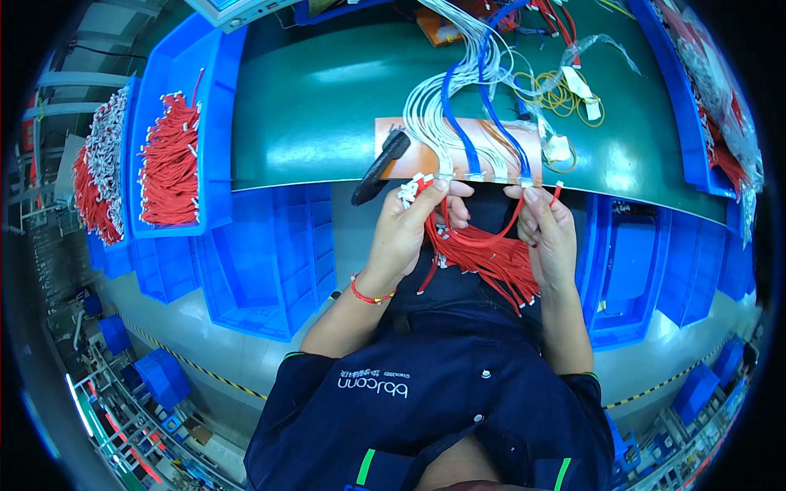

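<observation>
My left hand (401, 233) is closed round several red cables with white connector ends sticking up beside the thumb. In my right hand (550, 233), thumb and fingers pinch the end of a red cable (517, 219) at the table's front edge, close to a connector (525, 182) on blue cables (494, 114). More white connectors (476, 176) line the edge of an orange plate (389, 131), fed by white cables (422, 106). Below my hands, a bundle of red cables (491, 263) lies across my lap. Fingers hide the exact contact at the connector.
A black brush-like object (381, 169) overhangs the green table's (319, 106) edge. Blue bins (214, 123) of red cables stand at the left, another bin (684, 106) at the right. Yellow cables (565, 98) lie coiled behind. Blue crates (266, 270) sit below the table.
</observation>
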Motion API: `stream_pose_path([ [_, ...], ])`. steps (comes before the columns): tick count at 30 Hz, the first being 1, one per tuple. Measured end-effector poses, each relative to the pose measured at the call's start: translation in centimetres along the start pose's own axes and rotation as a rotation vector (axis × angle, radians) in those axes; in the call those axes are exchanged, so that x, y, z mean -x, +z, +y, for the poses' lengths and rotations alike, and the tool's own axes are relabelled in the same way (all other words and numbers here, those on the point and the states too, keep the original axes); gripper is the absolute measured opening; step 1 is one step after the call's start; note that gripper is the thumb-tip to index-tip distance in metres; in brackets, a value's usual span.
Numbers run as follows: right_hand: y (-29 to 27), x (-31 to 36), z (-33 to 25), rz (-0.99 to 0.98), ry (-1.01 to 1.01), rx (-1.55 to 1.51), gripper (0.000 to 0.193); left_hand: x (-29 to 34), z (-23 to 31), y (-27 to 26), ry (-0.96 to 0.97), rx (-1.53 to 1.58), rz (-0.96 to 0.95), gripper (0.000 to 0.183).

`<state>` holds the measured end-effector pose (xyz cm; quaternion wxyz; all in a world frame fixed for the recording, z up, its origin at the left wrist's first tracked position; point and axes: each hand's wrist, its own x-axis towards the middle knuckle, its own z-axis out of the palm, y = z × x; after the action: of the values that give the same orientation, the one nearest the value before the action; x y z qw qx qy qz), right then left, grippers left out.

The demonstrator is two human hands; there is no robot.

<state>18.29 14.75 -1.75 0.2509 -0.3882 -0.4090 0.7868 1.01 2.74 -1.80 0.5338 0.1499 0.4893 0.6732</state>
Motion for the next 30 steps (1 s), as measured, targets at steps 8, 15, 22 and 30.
stream_pose_path([
  [8, -0.9, 1.3, 0.7, 0.023, -0.088, 0.080, 0.027, 0.2, -0.1, 0.1, 0.006, 0.055, -0.010, 0.033],
  [15, -0.6, 0.1, 0.7, -0.023, -0.097, 0.051, 0.024, 0.0, 0.3, 0.9, -0.110, 0.098, 0.002, 0.033],
  [22, -1.0, 2.3, 0.5, -0.082, -0.226, 0.345, 0.020, 3.3, 2.7, -0.1, -0.120, -0.057, -0.117, 0.025],
  [30, 0.3, 2.7, 0.8, -0.219, -0.293, 0.442, 0.012, 3.7, 1.8, 1.2, -0.092, -0.162, -0.023, 0.033],
])
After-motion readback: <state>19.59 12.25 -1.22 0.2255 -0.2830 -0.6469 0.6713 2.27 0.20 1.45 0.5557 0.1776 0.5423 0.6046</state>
